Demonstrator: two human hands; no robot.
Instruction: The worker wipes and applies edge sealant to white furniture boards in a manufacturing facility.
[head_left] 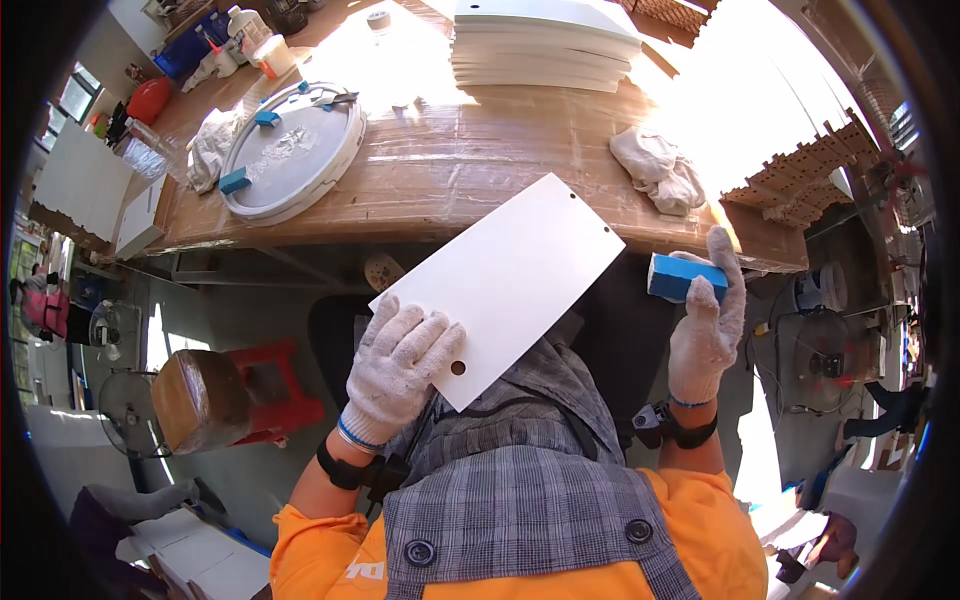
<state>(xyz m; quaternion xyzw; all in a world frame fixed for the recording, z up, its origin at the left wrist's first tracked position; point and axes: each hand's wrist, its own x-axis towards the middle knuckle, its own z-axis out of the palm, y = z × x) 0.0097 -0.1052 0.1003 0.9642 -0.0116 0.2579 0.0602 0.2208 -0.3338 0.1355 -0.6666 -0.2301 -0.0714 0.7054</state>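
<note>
Slanting over the plaid apron [500,500], the white panel [520,275] is held by the left hand [403,350], fingers laid over its near-left end (thumb hidden). Stiff, fairly light, smooth handling is suggested; edges are best gripped. The blue block [672,279] is held between right-hand [708,325] thumb and fingers.

The white panel [510,290] looks smooth, the gloves [400,352] rough knit cloth, the table [430,200] glossy
</note>
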